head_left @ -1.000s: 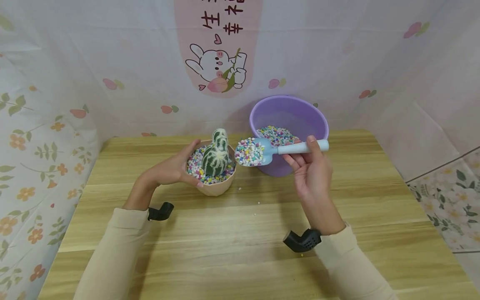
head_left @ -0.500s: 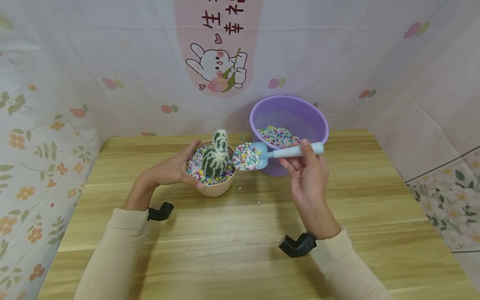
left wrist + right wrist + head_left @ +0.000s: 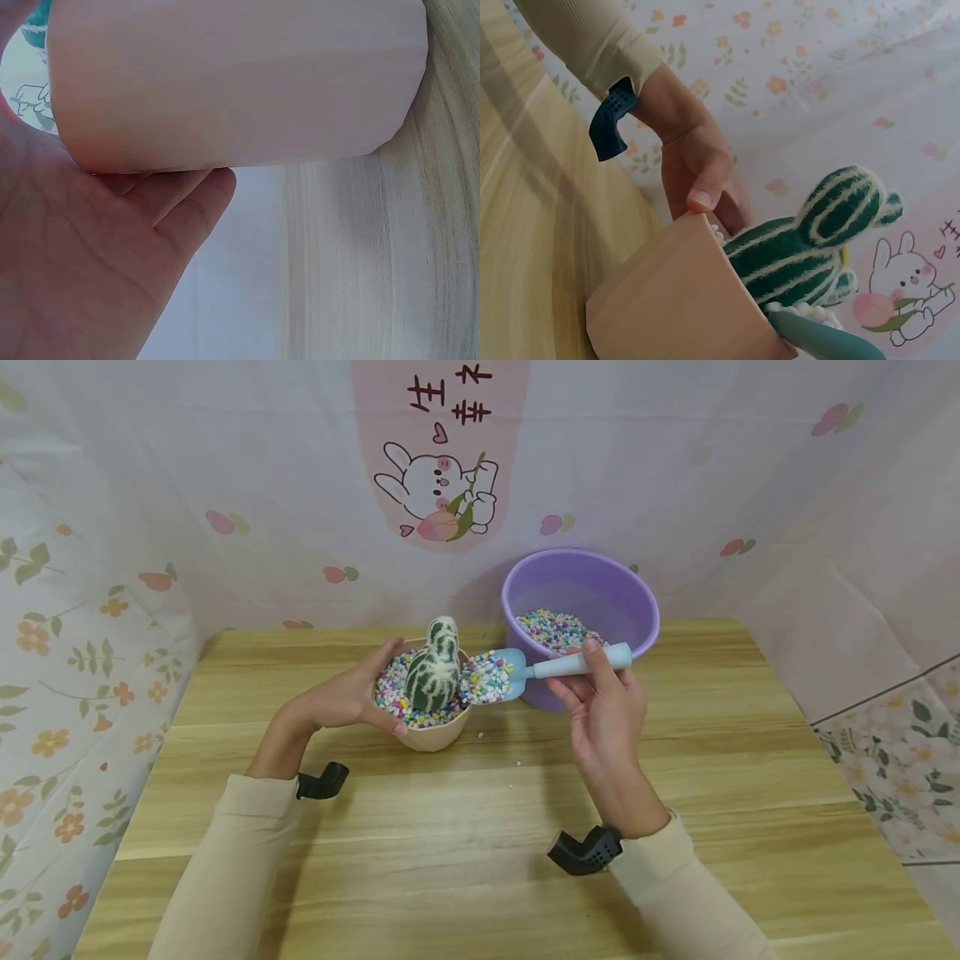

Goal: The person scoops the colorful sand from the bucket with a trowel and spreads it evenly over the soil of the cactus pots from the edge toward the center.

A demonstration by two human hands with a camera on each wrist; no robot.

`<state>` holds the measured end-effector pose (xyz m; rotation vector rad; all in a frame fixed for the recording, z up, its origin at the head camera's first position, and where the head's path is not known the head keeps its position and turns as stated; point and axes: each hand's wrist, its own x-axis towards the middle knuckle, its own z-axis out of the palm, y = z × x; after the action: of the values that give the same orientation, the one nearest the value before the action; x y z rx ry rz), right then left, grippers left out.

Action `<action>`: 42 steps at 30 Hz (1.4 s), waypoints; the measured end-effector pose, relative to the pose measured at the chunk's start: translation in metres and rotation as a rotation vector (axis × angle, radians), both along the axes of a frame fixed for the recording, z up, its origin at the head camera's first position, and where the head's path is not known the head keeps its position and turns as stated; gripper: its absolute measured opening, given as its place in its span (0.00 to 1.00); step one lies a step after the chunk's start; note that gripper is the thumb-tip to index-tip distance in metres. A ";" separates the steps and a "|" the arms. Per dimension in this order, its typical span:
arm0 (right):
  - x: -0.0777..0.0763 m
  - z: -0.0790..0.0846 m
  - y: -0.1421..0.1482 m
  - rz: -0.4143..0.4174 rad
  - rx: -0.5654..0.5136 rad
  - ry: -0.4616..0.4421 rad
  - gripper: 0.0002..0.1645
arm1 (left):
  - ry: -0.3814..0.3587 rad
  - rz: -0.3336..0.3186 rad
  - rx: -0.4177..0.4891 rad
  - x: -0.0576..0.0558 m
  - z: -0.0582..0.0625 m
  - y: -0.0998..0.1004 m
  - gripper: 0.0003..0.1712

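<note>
A peach flowerpot (image 3: 431,739) stands on the table, filled with coloured pebbles (image 3: 392,685) around a green toy-like cactus (image 3: 432,677) with white fuzzy ribs. My left hand (image 3: 347,695) grips its left side, the thumb at the near rim and the fingers around the far side. In the left wrist view the pot's wall (image 3: 240,82) lies against the palm. My right hand (image 3: 611,714) holds a light blue hand trowel (image 3: 573,663) by its handle, thumb on top. Pebbles heap the trowel's blade, whose tip overlaps the pot's right rim. In the right wrist view, the trowel (image 3: 825,337) reaches the rim beside the cactus.
Behind the trowel stands a purple bucket (image 3: 581,572) with more coloured pebbles (image 3: 555,628) inside. A few stray pebbles lie on the wooden table (image 3: 450,860) near the pot. Printed cloth (image 3: 637,468) hangs behind the table's far edge.
My right hand has moved left with the loaded trowel, bringing its tip from beside the pot to over the right rim. The left hand and pot stay in place.
</note>
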<state>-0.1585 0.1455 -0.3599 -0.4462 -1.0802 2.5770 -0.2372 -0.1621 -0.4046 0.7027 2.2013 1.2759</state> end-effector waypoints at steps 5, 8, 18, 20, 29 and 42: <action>-0.001 0.000 -0.002 -0.012 0.023 -0.003 0.15 | -0.003 -0.002 -0.018 0.000 0.000 0.000 0.76; -0.001 0.000 -0.003 -0.020 0.032 -0.005 0.13 | -0.011 0.001 -0.019 0.000 0.000 0.000 0.76; -0.003 0.004 -0.008 -0.014 0.051 0.027 0.16 | -0.013 0.010 -0.001 0.000 -0.001 0.001 0.76; -0.004 0.005 -0.008 -0.013 0.068 0.036 0.15 | -0.017 0.012 -0.002 0.000 -0.001 0.001 0.76; -0.011 0.011 -0.009 -0.017 0.077 0.065 0.13 | -0.026 0.016 -0.001 0.000 0.000 0.001 0.76; -0.016 0.018 -0.011 -0.006 0.098 0.085 0.16 | -0.035 0.011 0.012 0.000 -0.001 0.000 0.76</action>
<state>-0.1744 0.1350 -0.3418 -0.3133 -1.1672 2.5000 -0.2373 -0.1621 -0.4051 0.6690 2.1736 1.2984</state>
